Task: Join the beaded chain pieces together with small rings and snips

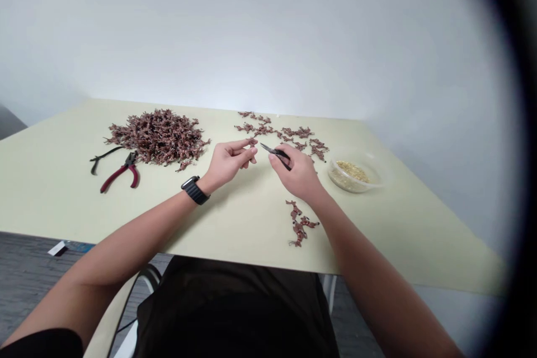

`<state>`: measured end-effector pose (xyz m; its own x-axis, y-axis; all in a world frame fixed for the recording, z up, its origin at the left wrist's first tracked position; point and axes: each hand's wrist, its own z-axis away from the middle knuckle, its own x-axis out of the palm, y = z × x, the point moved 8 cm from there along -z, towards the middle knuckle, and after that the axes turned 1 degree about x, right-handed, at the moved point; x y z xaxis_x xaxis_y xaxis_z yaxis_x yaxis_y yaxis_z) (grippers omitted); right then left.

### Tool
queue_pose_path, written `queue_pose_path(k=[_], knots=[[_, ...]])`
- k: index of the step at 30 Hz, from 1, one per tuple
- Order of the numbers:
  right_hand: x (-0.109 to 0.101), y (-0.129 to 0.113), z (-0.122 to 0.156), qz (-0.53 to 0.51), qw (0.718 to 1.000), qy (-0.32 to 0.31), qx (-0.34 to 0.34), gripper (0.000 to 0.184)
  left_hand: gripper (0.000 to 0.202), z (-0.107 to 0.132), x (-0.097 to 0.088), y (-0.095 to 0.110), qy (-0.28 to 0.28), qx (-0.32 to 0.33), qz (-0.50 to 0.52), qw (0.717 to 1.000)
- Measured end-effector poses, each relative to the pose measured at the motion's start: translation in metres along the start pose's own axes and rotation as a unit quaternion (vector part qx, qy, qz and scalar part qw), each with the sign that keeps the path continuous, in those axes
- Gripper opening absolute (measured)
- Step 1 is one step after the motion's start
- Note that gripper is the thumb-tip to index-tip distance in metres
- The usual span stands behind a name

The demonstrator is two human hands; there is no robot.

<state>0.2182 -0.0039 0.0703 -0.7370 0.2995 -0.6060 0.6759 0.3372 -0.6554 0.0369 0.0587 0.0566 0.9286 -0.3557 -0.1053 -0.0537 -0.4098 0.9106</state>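
In the head view, the left hand (235, 158) pinches a small reddish-brown, branched figure (252, 142) between its fingertips, above the pale yellow table (235, 224). At four o'clock from it, the right hand (296, 169) grips a slim, dark-handled metal tool (277, 152), its pointed tip just beside the figure. At nine o'clock lies a heap of similar brown figures (157, 137), with red-handled metal pliers (131, 165) toward eight. Loose brown figures (263, 130) spread from twelve to three o'clock; a round, clear plastic bowl (375, 184) of gold-coloured bits (352, 171) sits past three, and more brown pieces (299, 230) lie at five.
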Motion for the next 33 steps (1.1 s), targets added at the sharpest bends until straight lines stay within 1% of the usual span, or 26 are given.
queue_pose_path(k=[1, 3, 5, 8, 14, 27, 31, 33], knots=[[-0.005, 0.000, -0.001, 0.042, 0.999, 0.019, -0.021, 0.029, 0.048, 0.000, 0.002, -0.003, -0.012, -0.029, 0.032, 0.999], [-0.011, 0.000, -0.001, 0.106, 0.992, 0.037, -0.056, 0.028, 0.045, -0.001, 0.004, -0.005, -0.026, -0.060, 0.061, 0.996], [-0.014, 0.001, -0.001, 0.143, 0.986, 0.032, -0.075, 0.029, 0.043, -0.001, 0.005, -0.006, -0.036, -0.076, 0.059, 0.995], [-0.015, 0.000, 0.000, 0.171, 0.981, 0.018, -0.087, 0.030, 0.042, 0.000, 0.005, -0.008, -0.047, -0.084, 0.044, 0.994], [-0.012, -0.005, 0.001, 0.189, 0.977, 0.002, -0.100, 0.028, 0.042, 0.002, 0.007, -0.009, -0.049, -0.089, 0.046, 0.994], [-0.012, -0.008, 0.003, 0.194, 0.976, -0.001, -0.099, 0.028, 0.043, 0.002, 0.009, -0.011, -0.051, -0.098, 0.048, 0.993], [-0.010, -0.007, 0.003, 0.194, 0.976, -0.005, -0.096, 0.028, 0.049, 0.003, 0.008, -0.009, -0.051, -0.093, 0.019, 0.994], [-0.012, -0.006, 0.002, 0.186, 0.978, -0.003, -0.089, 0.030, 0.052, 0.004, 0.010, -0.006, -0.065, -0.074, -0.003, 0.995]])
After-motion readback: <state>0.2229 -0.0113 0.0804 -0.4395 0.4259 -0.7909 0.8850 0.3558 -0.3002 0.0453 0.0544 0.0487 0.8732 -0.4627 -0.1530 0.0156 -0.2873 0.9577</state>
